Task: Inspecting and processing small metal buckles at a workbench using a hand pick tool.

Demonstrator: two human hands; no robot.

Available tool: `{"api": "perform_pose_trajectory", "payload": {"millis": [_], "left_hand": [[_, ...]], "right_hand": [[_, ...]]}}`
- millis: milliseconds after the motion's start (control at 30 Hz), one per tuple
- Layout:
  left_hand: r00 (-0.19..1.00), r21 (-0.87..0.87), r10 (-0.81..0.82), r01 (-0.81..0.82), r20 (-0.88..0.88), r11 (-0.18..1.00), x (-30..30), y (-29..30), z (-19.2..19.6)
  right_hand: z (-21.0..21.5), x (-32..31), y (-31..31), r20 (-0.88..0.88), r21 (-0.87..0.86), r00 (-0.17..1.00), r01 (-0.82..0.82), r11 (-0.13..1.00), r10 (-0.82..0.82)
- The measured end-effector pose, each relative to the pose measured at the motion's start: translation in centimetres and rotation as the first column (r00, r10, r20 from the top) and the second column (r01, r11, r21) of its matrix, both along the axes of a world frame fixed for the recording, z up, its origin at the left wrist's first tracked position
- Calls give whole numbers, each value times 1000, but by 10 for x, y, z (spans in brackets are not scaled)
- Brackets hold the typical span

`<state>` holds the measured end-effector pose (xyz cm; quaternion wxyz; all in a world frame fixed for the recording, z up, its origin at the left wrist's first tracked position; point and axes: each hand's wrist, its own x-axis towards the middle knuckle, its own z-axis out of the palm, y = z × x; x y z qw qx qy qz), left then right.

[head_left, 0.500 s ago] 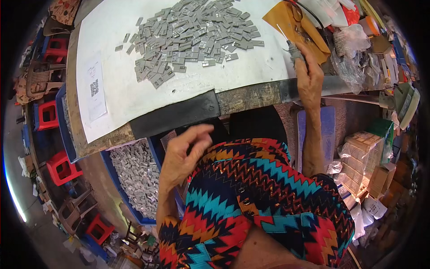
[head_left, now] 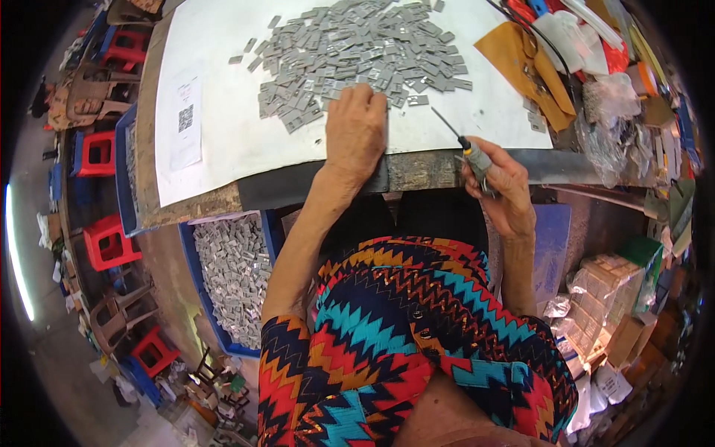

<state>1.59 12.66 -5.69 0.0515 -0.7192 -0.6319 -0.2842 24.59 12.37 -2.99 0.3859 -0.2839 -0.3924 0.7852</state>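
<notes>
Screwdriver (head_left: 467,145) in right hand (head_left: 508,186) — long axis diagonal, tip forward-left — left hand (head_left: 356,128), grip unclear.

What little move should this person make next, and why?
Perhaps the left hand should bring one piece from the grey pile toward the tool: it is at the pile's near edge, though its grasp is hidden, and the right hand grips the tool.

Your left forearm (head_left: 313,231) slanted up and rightward to your left hand (head_left: 357,128), which was back uppermost, its fingers bent downward with their tips hidden. Your right forearm (head_left: 519,272) rose almost straight, and your right hand (head_left: 509,188), lower than the left, was curled in a firm grip.
</notes>
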Motion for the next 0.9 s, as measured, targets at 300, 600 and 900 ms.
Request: {"api": "perform_pose_trajectory", "payload": {"millis": [300,600,900], "left_hand": [[1000,-123,-5,8,24,992,0,1,5],[993,-151,-34,51,113,987,-4,2,7],[986,-65,-10,21,169,998,1,-8,14]], "right_hand": [[-2,-14,-9,-145,-68,980,-150,986,139],[-3,-31,-23,-182,-45,951,-264,963,252],[-3,-35,-33,-298,-133,873,-439,889,386]]}}
